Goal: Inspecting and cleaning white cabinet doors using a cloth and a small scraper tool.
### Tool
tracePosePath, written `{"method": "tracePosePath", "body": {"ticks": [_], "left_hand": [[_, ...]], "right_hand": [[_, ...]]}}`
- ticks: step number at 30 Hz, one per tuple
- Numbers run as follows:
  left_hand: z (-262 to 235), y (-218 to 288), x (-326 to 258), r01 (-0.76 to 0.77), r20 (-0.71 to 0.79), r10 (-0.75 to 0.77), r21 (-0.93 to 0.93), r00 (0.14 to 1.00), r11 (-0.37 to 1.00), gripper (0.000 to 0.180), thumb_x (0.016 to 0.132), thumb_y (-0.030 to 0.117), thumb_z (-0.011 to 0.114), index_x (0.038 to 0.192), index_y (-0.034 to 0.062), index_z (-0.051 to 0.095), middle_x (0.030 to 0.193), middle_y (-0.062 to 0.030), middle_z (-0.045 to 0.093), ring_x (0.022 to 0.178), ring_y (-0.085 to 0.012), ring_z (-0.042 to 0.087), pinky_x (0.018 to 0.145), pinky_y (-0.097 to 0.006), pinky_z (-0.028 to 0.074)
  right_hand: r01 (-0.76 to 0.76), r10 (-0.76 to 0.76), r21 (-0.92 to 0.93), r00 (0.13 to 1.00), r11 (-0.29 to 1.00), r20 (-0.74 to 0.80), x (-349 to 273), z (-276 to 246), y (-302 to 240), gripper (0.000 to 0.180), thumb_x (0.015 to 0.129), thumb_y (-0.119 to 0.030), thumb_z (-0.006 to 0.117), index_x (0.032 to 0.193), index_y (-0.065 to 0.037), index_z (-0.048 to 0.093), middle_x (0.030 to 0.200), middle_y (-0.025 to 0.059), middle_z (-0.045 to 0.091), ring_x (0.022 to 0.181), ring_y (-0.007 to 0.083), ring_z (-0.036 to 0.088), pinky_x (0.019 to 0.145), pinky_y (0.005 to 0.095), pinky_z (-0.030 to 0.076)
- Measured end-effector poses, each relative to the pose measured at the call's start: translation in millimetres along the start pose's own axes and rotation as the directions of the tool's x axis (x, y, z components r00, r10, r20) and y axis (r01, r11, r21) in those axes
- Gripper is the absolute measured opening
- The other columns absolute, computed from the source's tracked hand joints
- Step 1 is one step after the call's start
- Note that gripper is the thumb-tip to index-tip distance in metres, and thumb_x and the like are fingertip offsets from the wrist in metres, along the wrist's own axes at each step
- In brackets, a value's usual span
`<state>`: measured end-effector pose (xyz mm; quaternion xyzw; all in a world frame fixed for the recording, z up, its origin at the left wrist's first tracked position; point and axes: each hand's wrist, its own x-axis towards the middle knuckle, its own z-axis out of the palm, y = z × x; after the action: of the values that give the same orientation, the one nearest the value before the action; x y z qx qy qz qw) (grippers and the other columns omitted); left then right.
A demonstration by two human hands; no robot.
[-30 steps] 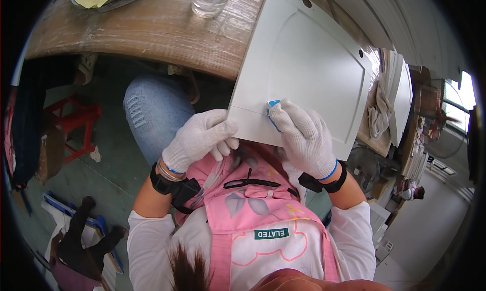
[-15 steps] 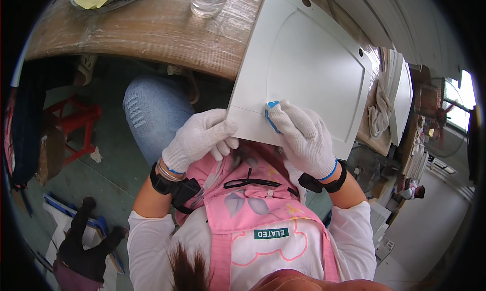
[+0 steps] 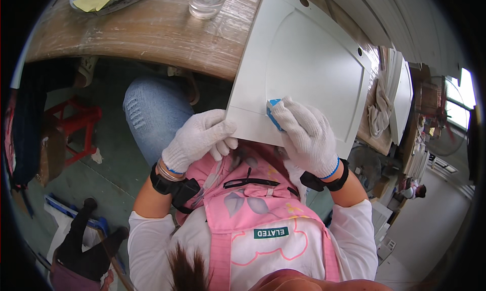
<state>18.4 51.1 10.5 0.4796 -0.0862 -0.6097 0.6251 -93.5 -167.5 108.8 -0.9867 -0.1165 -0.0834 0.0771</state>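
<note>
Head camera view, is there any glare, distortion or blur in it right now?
In the head view, the window burns out to white; in the head view, glare streaks the wooden tabletop, whose front edge bows with the fisheye; in the head view, the fan looks smeared, while the gloved right hand and white door panel look fairly sharp.

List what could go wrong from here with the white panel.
The white panel juts past the table, so it might tip if the left hand loosens at its near corner. The blue block in the right hand could scuff the panel if pressed unevenly. The clear cup stands near the panel and might get knocked if the panel swings.
</note>
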Motion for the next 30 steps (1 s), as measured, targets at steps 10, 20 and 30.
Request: {"method": "tracePosePath", "body": {"ticks": [10,20,30], "left_hand": [[3,1,-1,-0.023,0.008,0.023,0.009,1.0,1.0,0.041,0.097,0.04,0.059,0.108,-0.0001,0.061,0.08,-0.0068,0.067,0.062,-0.0094,0.062,0.051,-0.022,0.053],[12,4,-16,-0.072,-0.237,0.094,0.101,0.967,0.992,0.038,0.1,0.03,0.054,0.118,-0.0039,0.058,0.081,-0.007,0.064,0.057,-0.0084,0.056,0.051,-0.023,0.05],[52,22,-40,-0.435,-0.335,0.513,0.283,0.791,0.855,0.044,0.094,0.013,0.067,0.133,-0.0005,0.051,0.106,-0.0064,0.063,0.088,-0.0098,0.06,0.075,-0.024,0.053]], "right_hand": [[-0.031,0.034,0.053,0.998,0.998,-0.044,0,-4,1,0.053,0.072,-0.003,0.066,0.124,-0.008,0.061,0.116,0.0127,0.062,0.094,0.0321,0.065,0.079,0.0401,0.054],[-0.481,0.658,0.791,0.741,0.378,0.136,0,-22,6,0.05,0.088,-0.006,0.066,0.135,0.003,0.051,0.108,0.0106,0.066,0.089,0.0148,0.063,0.079,0.0284,0.05],[-0.297,0.404,0.858,0.785,-0.419,0.469,-24,-9,-8,0.059,0.105,-0.049,0.035,0.122,0.003,0.055,0.097,0.0122,0.067,0.071,0.015,0.061,0.066,0.0265,0.051]]}}
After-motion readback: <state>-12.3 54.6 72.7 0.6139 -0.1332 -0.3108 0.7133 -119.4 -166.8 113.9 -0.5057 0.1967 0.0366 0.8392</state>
